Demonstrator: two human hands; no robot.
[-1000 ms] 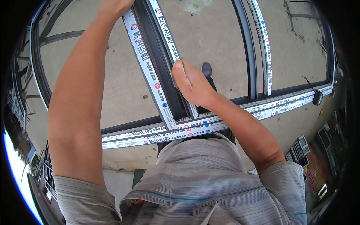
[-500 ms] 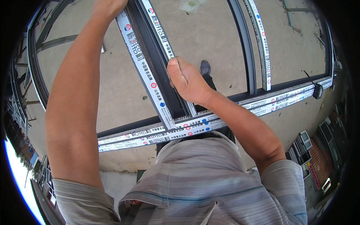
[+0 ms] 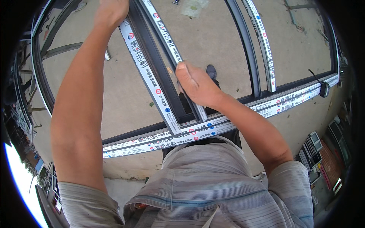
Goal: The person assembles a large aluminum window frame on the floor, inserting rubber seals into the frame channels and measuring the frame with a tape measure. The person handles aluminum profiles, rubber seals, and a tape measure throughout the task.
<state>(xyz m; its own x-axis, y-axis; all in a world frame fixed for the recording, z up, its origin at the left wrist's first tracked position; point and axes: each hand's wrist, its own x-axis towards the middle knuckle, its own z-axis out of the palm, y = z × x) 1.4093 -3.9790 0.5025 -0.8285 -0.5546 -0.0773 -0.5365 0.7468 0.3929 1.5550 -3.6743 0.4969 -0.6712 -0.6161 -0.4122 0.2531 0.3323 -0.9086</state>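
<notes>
My right hand point(image 3: 195, 83) is closed around a narrow dark metal profile strip point(image 3: 164, 32) with printed white film along its face. Its thumb lies over the filmed face, and the strip's near end sticks out below the hand, over the frame's near rail. Left of it runs a wider dark frame bar point(image 3: 150, 70), edged by filmed white metal, with a slim gap between bar and strip. My left hand point(image 3: 112, 13) is at the far part of this bar, by the picture's top edge; its fingers are mostly hidden.
The large frame's near rail point(image 3: 144, 143), covered in white film, crosses in front of my waist. Another upright bar point(image 3: 247, 49) and a filmed strip point(image 3: 266, 49) stand to the right. A small black tape measure point(image 3: 324, 89) hangs at the rail's right end.
The narrow strip's near part has shifted right, away from the wider bar, and a gap now shows between them. My right hand has moved right and slightly nearer with it.
</notes>
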